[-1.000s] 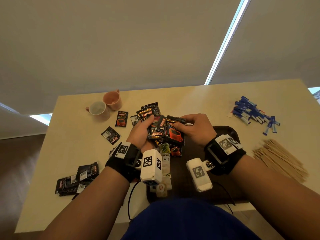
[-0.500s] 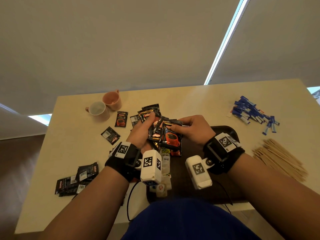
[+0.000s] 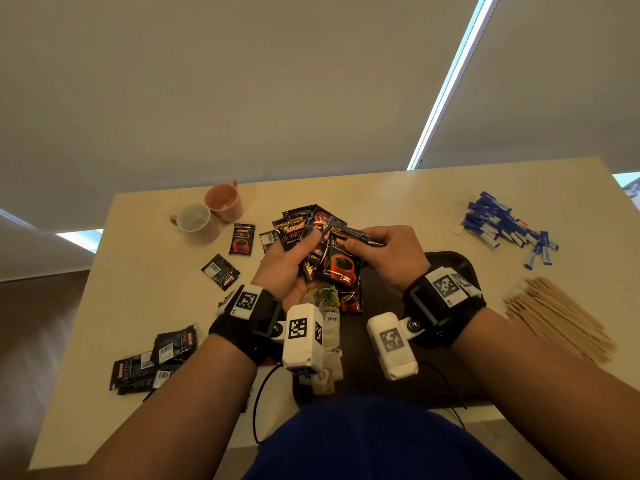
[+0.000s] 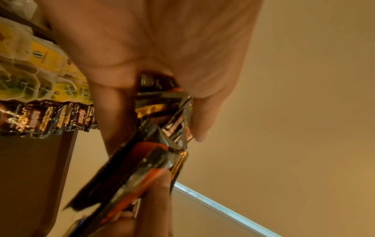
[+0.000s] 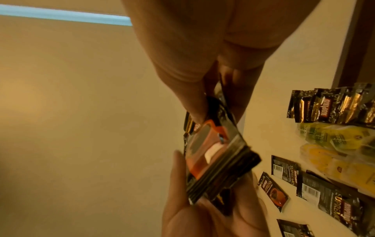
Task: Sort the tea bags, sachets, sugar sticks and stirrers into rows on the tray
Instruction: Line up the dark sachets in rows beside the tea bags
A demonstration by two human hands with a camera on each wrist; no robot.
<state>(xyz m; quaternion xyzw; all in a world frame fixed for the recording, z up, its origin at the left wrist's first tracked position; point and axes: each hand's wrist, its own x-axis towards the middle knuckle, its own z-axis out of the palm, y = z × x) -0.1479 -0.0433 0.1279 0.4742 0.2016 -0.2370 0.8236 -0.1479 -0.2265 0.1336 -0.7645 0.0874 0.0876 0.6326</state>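
Note:
Both hands hold a bunch of black coffee sachets (image 3: pixel 337 263) above the far left corner of the dark tray (image 3: pixel 457 268). My left hand (image 3: pixel 294 261) grips the fanned stack (image 4: pixel 160 115) from the left, thumb on top. My right hand (image 3: pixel 384 252) pinches the top edge of the front sachet (image 5: pixel 213 154) with the red cup print. On the tray's left part lie tea bags (image 3: pixel 329 299) and one coffee sachet (image 3: pixel 349 301); the wrist cameras hide much of that row.
Two mugs (image 3: pixel 211 213) stand at the back left. Loose sachets (image 3: pixel 242 239) and a pile of them (image 3: pixel 152 362) lie on the table's left. Blue sugar sticks (image 3: pixel 502 226) lie at the back right, wooden stirrers (image 3: pixel 554 320) at the right edge.
Both hands have lifted the sachet bunch slightly and turned it upright. The front sachet with the red cup now faces me.

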